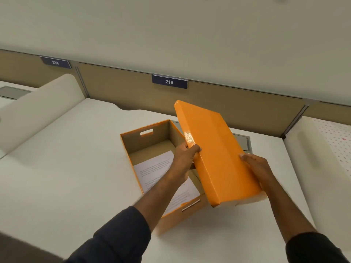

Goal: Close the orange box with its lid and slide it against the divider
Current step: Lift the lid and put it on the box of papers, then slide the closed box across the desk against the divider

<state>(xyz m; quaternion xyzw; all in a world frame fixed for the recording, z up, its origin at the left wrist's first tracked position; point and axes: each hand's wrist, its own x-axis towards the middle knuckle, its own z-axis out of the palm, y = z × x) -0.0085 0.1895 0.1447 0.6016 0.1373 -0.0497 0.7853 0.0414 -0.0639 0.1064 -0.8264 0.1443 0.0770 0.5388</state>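
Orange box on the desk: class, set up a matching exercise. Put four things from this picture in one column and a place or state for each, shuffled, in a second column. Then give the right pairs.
Things
1. lid
2. box
3. paper
4. sign 215

Places or states
A. lying inside the box
B. fixed on the back panel
C. held tilted in the left hand and the right hand
D. open, standing on the desk

Pairs: 1-C, 2-D, 3-A, 4-B
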